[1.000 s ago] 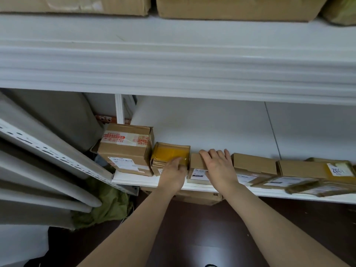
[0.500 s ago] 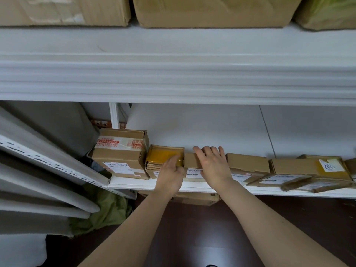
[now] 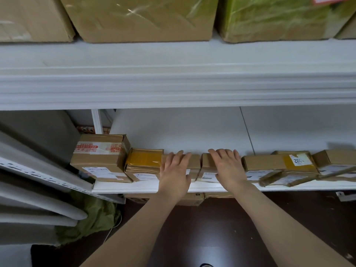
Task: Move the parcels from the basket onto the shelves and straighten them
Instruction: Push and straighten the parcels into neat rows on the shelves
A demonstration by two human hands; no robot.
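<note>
The small brown cardboard parcels (image 3: 264, 162) look matt, while the flat parcel wrapped in yellow tape (image 3: 143, 158) shines glossy. The white lower shelf (image 3: 134, 186) is smooth, and the dark brown floor (image 3: 212, 237) looks polished.

Bare forearms lead to a bare left hand (image 3: 174, 177) and right hand (image 3: 229, 169).

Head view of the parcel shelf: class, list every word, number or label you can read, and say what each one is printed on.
"2002": on the white sticker of the yellow-taped parcel, upside down to the camera; anything before it is unclear.
Red-printed tape across the big box: blurred, unreadable.
White shipping labels on the parcel fronts: too small to read.
</note>
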